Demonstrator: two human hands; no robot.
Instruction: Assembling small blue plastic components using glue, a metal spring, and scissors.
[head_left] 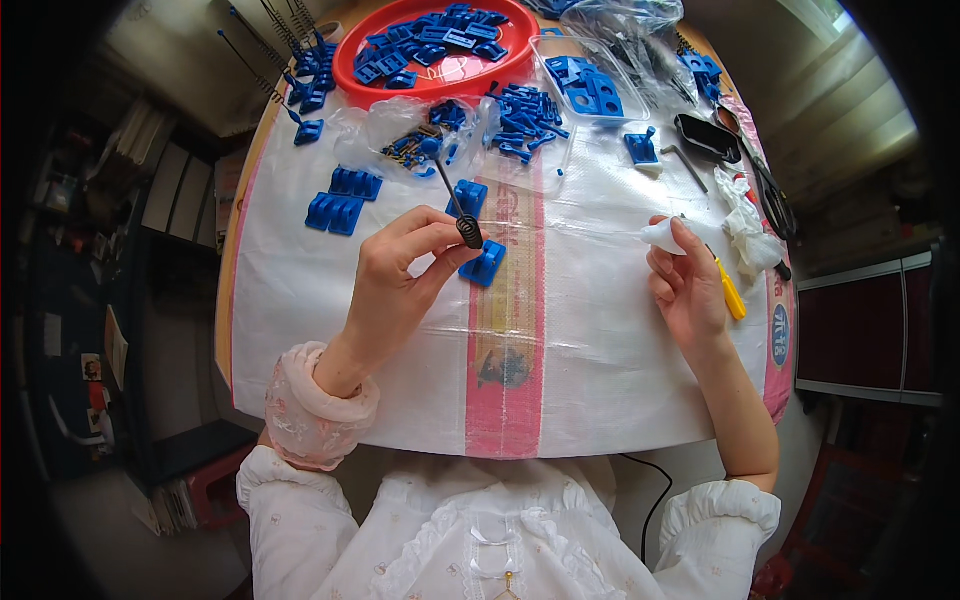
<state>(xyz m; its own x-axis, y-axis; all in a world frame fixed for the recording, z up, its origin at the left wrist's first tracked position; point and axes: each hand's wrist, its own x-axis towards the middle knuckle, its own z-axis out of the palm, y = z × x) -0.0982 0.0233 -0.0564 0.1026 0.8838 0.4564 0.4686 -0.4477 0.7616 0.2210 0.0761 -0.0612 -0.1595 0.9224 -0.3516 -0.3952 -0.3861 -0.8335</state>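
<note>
My left hand point(405, 260) pinches a black coil spring point(468, 230) between thumb and fingers. From the coil a thin straight stem rises, tipped with a blue knob point(431, 147). Just beyond and below it, two blue plastic clamp parts point(484, 263) lie on the white woven sheet point(600, 370). On the right, my right hand point(690, 290) is closed around a small white piece point(661, 236), perhaps a small bottle or tube; the fingers hide part of it. A yellow-handled tool point(733, 291) shows right beside this hand; whether the hand touches it, I cannot tell.
A red basin point(345, 75) of blue parts stands at the back. Nearby are blue levers point(525, 120), a bag of small brass-coloured and blue pieces point(405, 150), and a clear tray point(640, 108). At right lie a hex key point(686, 170), a black tray point(707, 138), scissors point(772, 200) and crumpled tissue point(748, 235).
</note>
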